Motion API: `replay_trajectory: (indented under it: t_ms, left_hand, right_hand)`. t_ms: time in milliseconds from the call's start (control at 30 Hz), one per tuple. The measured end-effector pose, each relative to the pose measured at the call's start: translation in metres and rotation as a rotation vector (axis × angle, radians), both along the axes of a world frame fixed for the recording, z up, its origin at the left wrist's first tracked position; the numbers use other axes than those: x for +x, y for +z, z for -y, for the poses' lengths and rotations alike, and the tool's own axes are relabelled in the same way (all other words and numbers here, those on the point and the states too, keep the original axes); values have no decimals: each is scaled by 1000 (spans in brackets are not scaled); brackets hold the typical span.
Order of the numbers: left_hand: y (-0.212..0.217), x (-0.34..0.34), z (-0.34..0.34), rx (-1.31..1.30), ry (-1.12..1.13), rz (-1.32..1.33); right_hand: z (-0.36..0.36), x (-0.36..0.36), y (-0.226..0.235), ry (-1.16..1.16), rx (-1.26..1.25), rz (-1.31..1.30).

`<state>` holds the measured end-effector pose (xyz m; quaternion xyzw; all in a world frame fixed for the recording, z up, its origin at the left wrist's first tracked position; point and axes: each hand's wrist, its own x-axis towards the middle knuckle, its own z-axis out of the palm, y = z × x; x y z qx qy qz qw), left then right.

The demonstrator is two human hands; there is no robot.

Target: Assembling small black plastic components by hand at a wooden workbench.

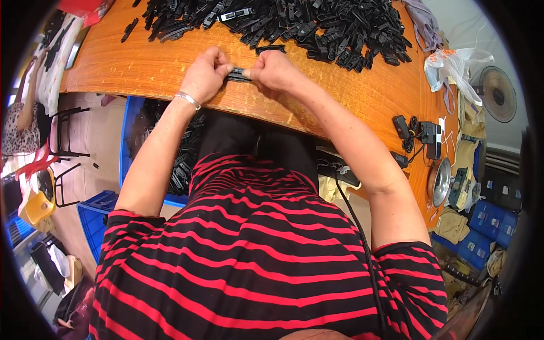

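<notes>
Between my two hands, just above the near edge of the wooden table (362,102), is a small, narrow black plastic part (238,75). My left hand (208,73) pinches its left end between thumb and fingers; a silvery bracelet circles that wrist. At the other end, my right hand (275,71) grips the part the same way, its fingers curled and partly hidden. A single black piece (270,49) lies right behind my right hand. Farther back spreads a big heap of similar black plastic parts (334,34), a few with silvery faces.
A blue crate (131,122) with more black parts stands under the table at my left. Toward the right lie a black adapter with cables (430,139), a round metal bowl (440,181) and a plastic bag (453,65). Another person's arm (27,107) shows at far left.
</notes>
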<state>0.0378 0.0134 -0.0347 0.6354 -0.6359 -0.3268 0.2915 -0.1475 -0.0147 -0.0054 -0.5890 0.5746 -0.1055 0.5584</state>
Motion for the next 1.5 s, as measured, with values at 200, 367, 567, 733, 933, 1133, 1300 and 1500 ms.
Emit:
replay_trajectory:
  t_ms: [200, 367, 567, 733, 933, 1133, 1300, 1500]
  left_hand:
    - [-1, -1, 0, -108, 0, 176]
    - [5, 27, -31, 19, 13, -51]
    - [31, 90, -59, -159, 51, 304]
    - [23, 19, -5, -336, 93, 155]
    - [11, -10, 60, -605, 34, 335]
    - [3, -10, 76, -683, -145, 465]
    - [9, -5, 64, -705, -157, 424]
    - [24, -4, 41, -753, -99, 403]
  right_hand:
    - [-4, -2, -11, 50, -225, -127]
    - [-23, -6, -18, 133, -491, -163]
    - [-9, -34, -9, 94, -773, -254]
    - [14, -38, -22, 94, -1062, -487]
    - [-8, -29, -14, 174, -952, -438]
    - [-24, -13, -12, 185, -886, -291]
    - [-23, -4, -16, 193, -857, -293]
    - [-27, -1, -11, 137, -837, -252]
